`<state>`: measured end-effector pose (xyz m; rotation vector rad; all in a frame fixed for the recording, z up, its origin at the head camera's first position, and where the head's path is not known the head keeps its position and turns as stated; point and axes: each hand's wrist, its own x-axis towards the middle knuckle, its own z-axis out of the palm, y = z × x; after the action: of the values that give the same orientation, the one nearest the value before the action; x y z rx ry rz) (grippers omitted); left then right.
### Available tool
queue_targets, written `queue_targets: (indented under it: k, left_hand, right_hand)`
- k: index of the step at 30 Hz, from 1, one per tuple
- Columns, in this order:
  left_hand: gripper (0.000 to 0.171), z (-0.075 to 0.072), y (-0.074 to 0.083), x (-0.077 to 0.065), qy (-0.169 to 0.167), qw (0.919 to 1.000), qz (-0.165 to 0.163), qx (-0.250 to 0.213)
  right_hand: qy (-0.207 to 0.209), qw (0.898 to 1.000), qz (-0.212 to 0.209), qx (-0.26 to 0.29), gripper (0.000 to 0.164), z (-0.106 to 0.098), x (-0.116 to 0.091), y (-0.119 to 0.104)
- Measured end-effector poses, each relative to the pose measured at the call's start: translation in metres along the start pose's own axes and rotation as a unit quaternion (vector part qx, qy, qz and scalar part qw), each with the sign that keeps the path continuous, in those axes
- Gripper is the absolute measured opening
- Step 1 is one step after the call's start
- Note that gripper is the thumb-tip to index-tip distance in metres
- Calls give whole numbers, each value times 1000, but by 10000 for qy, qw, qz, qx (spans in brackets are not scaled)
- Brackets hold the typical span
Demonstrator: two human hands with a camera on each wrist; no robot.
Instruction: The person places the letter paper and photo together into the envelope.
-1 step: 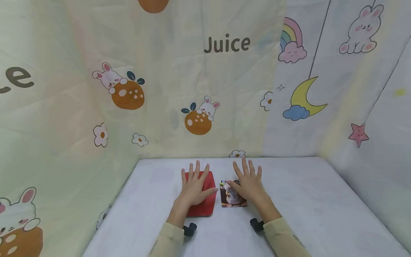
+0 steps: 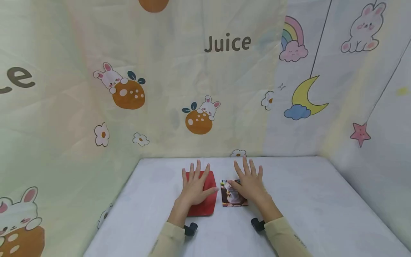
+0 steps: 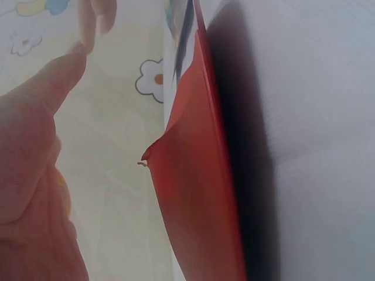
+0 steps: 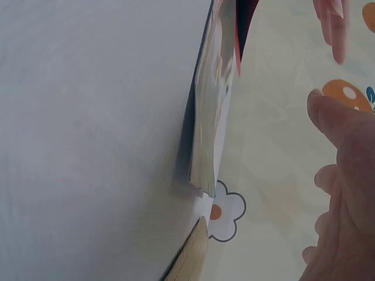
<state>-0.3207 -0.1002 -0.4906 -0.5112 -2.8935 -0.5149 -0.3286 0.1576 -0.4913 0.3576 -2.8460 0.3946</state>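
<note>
- In the lower middle of the frame, a bit to the left, the left hand (image 2: 194, 189) hangs over the red pouch (image 2: 206, 207). Its fingers are spread and it holds nothing; the left wrist view shows a gap below.
- The red pouch lies on the table, with one bit poking up. If the hand comes down crooked, that bit could catch or bend, and the pouch could slide.
- Just right of the pouch is the square picture (image 2: 230, 198), flat on the table. The two are so near that a push on one could bump the other.
- Over its right part hangs the right hand (image 2: 251, 187), fingers spread, gripping nothing. The hand hides some of it, so a grab there might miss the edge.
- Low in the right wrist view is a tan thing (image 4: 190, 254); I can't really tell what it is. A careless hand could knock it.
- The white table (image 2: 305, 203) fills the lower middle of the frame.
- Around it hangs cloth (image 2: 167, 71), with bunnies on oranges at left, "Juice" at upper middle, and a moon (image 2: 300, 101) and star (image 2: 360, 134) at right.
</note>
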Motion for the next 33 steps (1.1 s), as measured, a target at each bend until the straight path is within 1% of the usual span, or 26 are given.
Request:
queue_targets:
  k: [4,8,12,15,19,22,25,28,30,33]
  left_hand:
    - [100,-2,1,0,73,9999,-18,-103]
    - [101,-4,1,0,75,9999,-107,-92]
    - [100,-4,-1,-1,44,9999,-151,-28]
    - [100,-4,-2,-1,60,9999,-151,-25]
    - [100,-4,-4,-1,66,9999,-145,29]
    - [100,-4,-5,-1,20,9998,-168,98]
    - [100,-6,-6,-2,24,9998,-170,129]
    - [99,-8,-7,-3,37,9997,-175,137]
    - [99,-8,-8,-5,26,9997,-206,148]
    - [100,-9,-9,-8,-7,9995,-269,142]
  right_hand:
    - [93,9999,-70,61,90,-2,2,3]
    - [123,9998,-140,-62,89,-1,3,4]
    - [113,9995,-194,-224,89,1,2,0]
    - [111,9997,-192,-130,88,2,2,-4]
    - [-9,9999,-160,1,88,0,1,-8]
    - [-81,9998,-161,-4,87,-2,1,-9]
    - [-52,9998,-180,-32,87,-2,0,-11]
    - [-1,9997,-247,-53,87,0,0,-13]
    - [-30,9995,-288,-82,87,2,-1,-15]
    - [-126,9992,-368,46,88,5,-3,-18]
